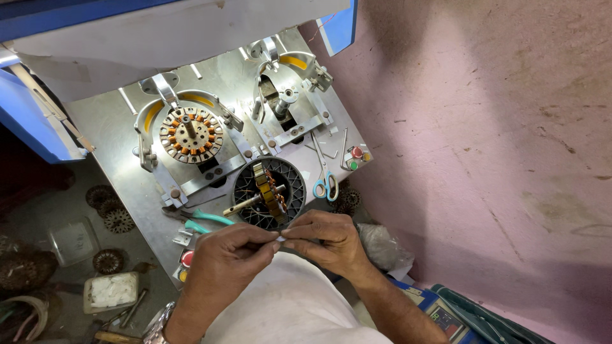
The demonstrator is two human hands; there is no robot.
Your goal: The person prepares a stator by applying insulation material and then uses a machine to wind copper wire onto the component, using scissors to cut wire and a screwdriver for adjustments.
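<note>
Left hand [226, 258]: fingers curled, thumb and forefinger pinched on a small pale piece [280, 238], too small to identify; metal watch [159, 323] on wrist

Right hand [325, 239]: fingers curled, fingertips pinched on the same small pale piece, tip to tip with left hand, just off near edge of metal machine plate [121, 127]

Position of hands: directly in front of black ribbed round housing [245, 181] at near edge of plate

Wound stator on shaft [271, 191]: standing on edge across black housing, shaft end pointing toward left side of plate, copper coils visible along rim

Left winding station [191, 134]: flat stator with orange-brown coils seated on spindle, curved metal guard with yellow strip around it, toward far left of plate

Right winding station [287, 95]: bare spindle, similar curved guard, toward far right corner of plate

Scissors with blue handles [325, 178]: lying flat near right edge of plate, blades pointing to far side

Red and green buttons [354, 158]: at right corner of plate, just beside scissors

Pliers with teal grips [201, 220]: at near edge of plate, left of black housing, close to left hand

Red button [187, 258]: at near left corner, partly covered by left hand

Floor left of plate: spare stator laminations [109, 205], tray of white pieces [111, 291]

Pink wall [484, 140]: right of plate
</note>
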